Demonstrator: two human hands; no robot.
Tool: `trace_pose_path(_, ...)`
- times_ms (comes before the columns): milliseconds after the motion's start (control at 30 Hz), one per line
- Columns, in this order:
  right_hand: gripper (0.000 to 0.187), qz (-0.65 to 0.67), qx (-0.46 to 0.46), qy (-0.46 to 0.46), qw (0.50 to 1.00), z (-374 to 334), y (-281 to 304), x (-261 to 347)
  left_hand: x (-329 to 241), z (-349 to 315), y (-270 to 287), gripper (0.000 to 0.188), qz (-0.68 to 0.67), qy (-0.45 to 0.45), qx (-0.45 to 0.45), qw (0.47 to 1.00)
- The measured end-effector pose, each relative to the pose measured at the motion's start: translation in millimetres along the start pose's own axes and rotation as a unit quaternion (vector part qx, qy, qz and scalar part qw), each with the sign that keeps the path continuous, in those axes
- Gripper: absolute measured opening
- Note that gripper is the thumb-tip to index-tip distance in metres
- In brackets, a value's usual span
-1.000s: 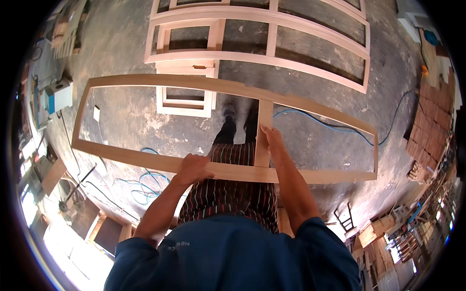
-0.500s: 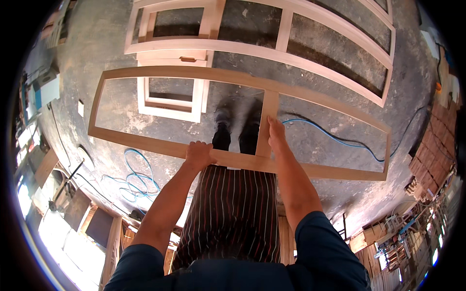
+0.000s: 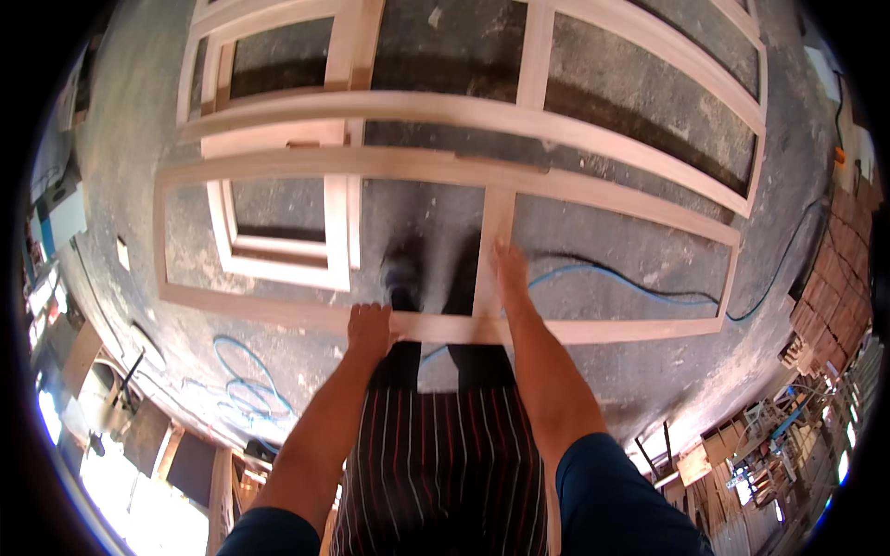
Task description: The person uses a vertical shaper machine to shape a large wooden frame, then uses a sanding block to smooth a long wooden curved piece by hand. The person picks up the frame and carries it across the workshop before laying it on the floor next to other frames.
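Note:
A long, light wooden frame (image 3: 250,308) with one crossbar (image 3: 494,218) is held off the floor in front of me, its left part longer than its right. My left hand (image 3: 371,331) grips the near rail, fingers wrapped over it and thumb toward the middle. My right hand (image 3: 509,270) is closed round the crossbar, partway up from the near rail; its fingers are partly hidden behind the wood. A notch shows along the outer edge of the far rail. My shoes (image 3: 401,281) are seen through the frame's opening.
Beyond it lies a larger multi-panel wooden frame (image 3: 533,60), and a smaller frame (image 3: 338,227) sits partly under it at left. A blue hose (image 3: 603,271) crosses the floor at right; coiled hose (image 3: 243,382) lies left. Stacked wooden blocks (image 3: 832,241) stand far right.
The held frame has moved away from my apron, and my arms reach out further. Both hands keep their holds. The view has shifted, so the floor frames appear lower and further left.

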State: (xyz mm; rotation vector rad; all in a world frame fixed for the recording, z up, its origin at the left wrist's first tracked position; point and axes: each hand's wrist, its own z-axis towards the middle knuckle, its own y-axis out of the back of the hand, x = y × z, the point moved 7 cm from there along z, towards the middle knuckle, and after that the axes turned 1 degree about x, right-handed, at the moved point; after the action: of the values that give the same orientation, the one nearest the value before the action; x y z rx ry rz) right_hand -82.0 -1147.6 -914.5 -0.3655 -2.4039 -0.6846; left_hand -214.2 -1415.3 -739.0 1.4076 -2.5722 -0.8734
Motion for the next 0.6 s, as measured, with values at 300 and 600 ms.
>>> trace_pose_path(300,0.037,0.131,0.056,-0.189,0.971,11,-34,-4,24,12,-34,0.055,-0.050,0.112,0.132,0.984)
trace_pose_path(600,0.035,-0.124,0.100,-0.120,0.980,4,-13,43,-51,-91,51,0.054,-0.291,0.047,0.075,0.953)
